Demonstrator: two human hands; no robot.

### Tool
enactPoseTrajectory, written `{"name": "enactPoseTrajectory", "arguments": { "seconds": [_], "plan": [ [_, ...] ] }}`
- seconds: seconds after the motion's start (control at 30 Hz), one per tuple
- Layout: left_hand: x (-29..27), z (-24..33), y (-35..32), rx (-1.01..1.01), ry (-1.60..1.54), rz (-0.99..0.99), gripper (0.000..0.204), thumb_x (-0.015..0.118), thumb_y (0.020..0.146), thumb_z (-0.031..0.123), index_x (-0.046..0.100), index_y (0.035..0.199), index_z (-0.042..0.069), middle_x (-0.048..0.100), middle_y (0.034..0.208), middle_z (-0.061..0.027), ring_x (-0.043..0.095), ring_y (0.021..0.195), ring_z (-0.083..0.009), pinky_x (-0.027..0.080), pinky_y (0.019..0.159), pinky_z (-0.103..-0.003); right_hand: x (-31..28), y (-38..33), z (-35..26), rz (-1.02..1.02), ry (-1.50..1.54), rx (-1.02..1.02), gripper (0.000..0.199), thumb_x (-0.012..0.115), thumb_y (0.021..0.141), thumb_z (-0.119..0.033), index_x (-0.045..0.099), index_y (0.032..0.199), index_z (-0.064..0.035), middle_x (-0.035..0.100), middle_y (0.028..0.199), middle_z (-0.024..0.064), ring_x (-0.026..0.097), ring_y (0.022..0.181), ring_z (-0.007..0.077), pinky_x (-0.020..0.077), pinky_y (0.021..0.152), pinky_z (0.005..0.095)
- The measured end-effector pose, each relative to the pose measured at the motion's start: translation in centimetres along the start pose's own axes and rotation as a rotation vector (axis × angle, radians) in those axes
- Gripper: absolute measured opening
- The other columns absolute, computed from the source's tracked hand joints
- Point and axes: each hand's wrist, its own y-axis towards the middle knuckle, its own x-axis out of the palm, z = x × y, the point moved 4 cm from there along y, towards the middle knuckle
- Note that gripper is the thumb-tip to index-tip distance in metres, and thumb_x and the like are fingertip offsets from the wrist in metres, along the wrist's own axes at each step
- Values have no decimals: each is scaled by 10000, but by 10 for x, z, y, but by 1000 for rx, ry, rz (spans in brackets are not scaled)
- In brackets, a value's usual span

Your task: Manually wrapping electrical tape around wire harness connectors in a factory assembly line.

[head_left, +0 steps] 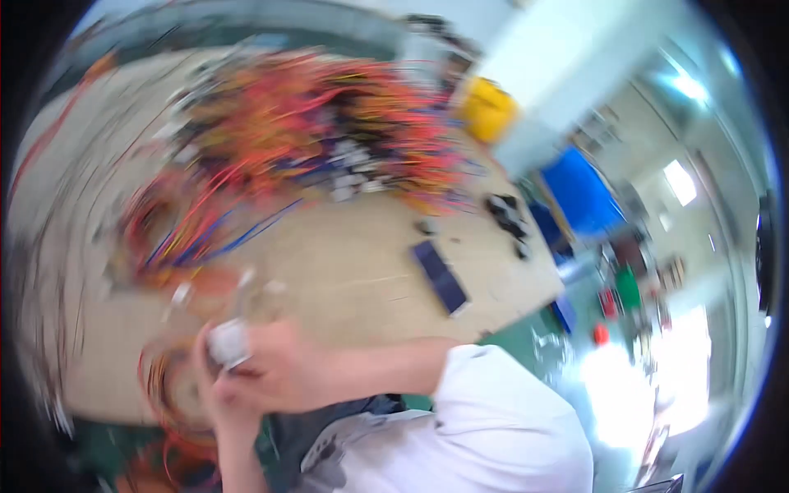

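The picture is motion-blurred. My right hand point(283, 366) reaches in from the right on a white-sleeved arm and closes around a small white connector block point(228, 341) near the table's front edge. My left hand point(215, 398) comes up from below and grips the same block from the left side. Red and orange wires point(164, 374) loop out beneath the two hands. A large tangle of red, orange and blue wires point(288, 140) covers the far part of the wooden table point(362, 279).
A dark flat rectangular device point(440, 275) lies on the table to the right of my hands. Small black parts point(505, 215) sit near the right edge. A yellow bin point(486, 107) and a blue bin point(582, 191) stand beyond the table. The floor is green.
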Motion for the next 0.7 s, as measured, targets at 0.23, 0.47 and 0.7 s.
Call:
{"name": "enactPoseTrajectory", "arguments": {
  "seconds": [0.23, 0.47, 0.7],
  "plan": [
    [4, 25, -4, -290, -430, -660, 400, 560, 772, 271, 480, 1089, 41, 534, 1006, -95, 488, 902, -189, 394, 819, -312, -35, -9, -18, 189, 360, 296, 283, 633, 749, -176, 522, 592, 32, 460, 545, 108, 458, 494, 167, 338, 444, 305],
    [75, 62, -50, 701, 153, -523, 400, 550, 834, 309, 459, 1077, 5, 544, 902, -123, 534, 753, -197, 440, 696, -282, -60, -3, -26, 177, 157, 264, 236, 639, 698, -136, 521, 610, 48, 470, 525, 127, 479, 490, 191, 344, 445, 326],
    [17, 25, -19, -1, -251, -255, 452, 490, 872, 290, 322, 1254, 116, 415, 1217, -58, 419, 1103, -214, 337, 948, -368, -36, -4, -64, 280, -29, -181, 198, 617, 590, -124, 502, 525, 24, 474, 552, 182, 505, 555, 340, 384, 500, 393]
  ]
}}
